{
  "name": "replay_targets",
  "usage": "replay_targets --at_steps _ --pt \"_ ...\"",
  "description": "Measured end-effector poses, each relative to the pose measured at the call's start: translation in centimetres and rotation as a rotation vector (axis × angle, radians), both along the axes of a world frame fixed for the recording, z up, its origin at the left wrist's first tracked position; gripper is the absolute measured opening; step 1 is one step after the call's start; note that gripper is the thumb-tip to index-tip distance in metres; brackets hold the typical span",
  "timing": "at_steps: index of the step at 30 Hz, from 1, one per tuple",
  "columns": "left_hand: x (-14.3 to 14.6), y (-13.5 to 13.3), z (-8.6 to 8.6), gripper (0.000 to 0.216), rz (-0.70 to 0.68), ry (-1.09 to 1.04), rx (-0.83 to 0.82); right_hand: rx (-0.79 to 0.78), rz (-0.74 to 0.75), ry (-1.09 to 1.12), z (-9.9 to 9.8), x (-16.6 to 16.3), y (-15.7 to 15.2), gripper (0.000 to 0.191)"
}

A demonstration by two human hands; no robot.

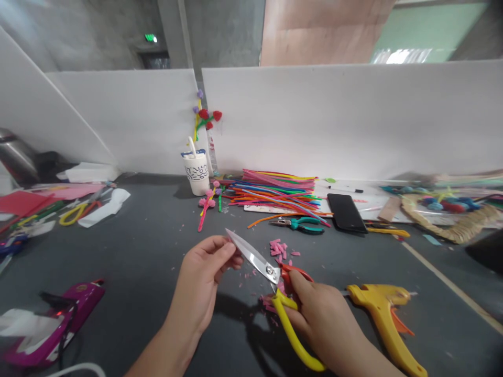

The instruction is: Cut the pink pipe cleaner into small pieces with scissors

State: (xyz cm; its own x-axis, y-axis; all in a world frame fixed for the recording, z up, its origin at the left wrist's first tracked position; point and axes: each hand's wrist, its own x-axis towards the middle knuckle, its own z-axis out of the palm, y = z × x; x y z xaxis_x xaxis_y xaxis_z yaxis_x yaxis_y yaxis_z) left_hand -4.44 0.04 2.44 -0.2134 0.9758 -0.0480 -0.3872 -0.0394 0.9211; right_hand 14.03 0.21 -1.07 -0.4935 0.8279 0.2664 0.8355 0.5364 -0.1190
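My right hand (pixel 320 319) grips the yellow and orange handles of a pair of scissors (pixel 271 277); the steel blades point up and left and look closed. My left hand (pixel 208 272) is pinched just left of the blade tip, fingers pressed together on something too small to make out. Small pink cut scraps (pixel 280 248) lie on the dark grey table (pixel 149 246) just beyond the blades.
A yellow glue gun (pixel 387 317) lies right of my right hand, a magenta glue gun (pixel 58 324) at the near left. Farther back are a pile of coloured pipe cleaners (pixel 275 191), teal pliers (pixel 301 224), a black phone (pixel 346 212) and a white cup (pixel 196 170).
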Motion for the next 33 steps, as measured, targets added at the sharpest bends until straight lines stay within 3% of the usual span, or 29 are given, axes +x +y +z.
replay_targets --at_steps 3,7,13,17,22,26,30,33 --pt "0.1 0.0 0.1 0.004 0.022 0.019 0.014 -0.091 -0.009 0.066 0.3 -0.1 0.1 0.019" --pt "0.3 -0.1 0.2 0.006 -0.018 -0.012 -0.028 -0.37 -0.01 0.35 0.9 -0.5 0.3 0.024" --pt "1.3 -0.5 -0.2 0.007 -0.353 -0.067 -0.145 -0.65 -0.016 0.808 2.1 -0.7 0.2 0.013" --pt "2.3 -1.0 -0.4 0.009 -0.542 0.006 -0.174 -0.836 -0.129 0.973 2.8 -0.7 0.1 0.019" --pt "2.9 -1.2 -0.8 0.009 -0.609 0.14 -0.165 -0.943 -0.125 1.061 3.0 -0.8 0.2 0.018" --pt "3.0 -1.2 -1.0 0.007 -0.636 0.193 -0.194 -0.883 -0.119 1.097 2.9 -0.8 0.1 0.014" --pt "2.7 -0.9 -0.7 0.007 -0.579 0.203 -0.197 -0.803 -0.179 1.05 3.0 -0.5 0.3 0.02" --pt "2.4 -0.7 -0.6 0.009 -0.549 0.165 -0.181 -0.871 -0.198 0.997 2.9 -0.5 0.5 0.019"
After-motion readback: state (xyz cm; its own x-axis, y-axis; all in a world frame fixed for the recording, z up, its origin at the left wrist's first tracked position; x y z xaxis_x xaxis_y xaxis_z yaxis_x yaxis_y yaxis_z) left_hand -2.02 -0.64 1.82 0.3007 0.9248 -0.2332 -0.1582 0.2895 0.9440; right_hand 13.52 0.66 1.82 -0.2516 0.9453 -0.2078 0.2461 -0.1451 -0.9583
